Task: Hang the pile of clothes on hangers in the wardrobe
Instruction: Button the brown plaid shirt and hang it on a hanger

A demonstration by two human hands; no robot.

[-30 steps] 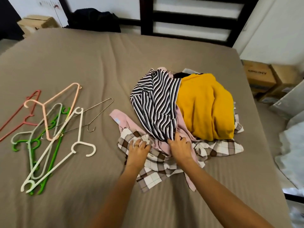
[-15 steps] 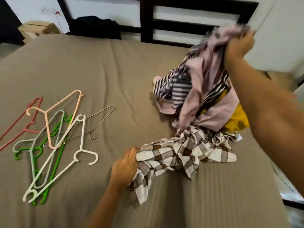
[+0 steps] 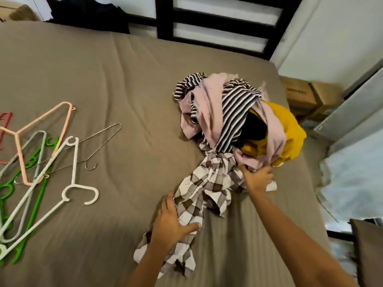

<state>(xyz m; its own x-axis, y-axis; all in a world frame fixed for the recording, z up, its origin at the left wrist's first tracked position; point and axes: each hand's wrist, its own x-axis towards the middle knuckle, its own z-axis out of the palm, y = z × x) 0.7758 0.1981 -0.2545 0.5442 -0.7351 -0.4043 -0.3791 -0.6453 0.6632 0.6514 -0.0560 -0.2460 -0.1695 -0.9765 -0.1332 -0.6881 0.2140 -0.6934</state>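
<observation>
While the left hand (image 3: 172,222) lies flat, fingers spread, on the checked shirt (image 3: 207,187), the outstretched right hand (image 3: 257,179) curls its fingers into the clothes pile (image 3: 234,112) near the right edge of the bed (image 3: 103,79)

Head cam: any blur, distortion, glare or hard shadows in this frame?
Head view: wide-angle bowing bends the headboard bars and the bed edge. The right hand and the top of the clothes pile are motion-smeared, as is the frame's right margin. The hangers are sharp. Light is soft and even, with a faint shadow left of the pile and no glare.
</observation>
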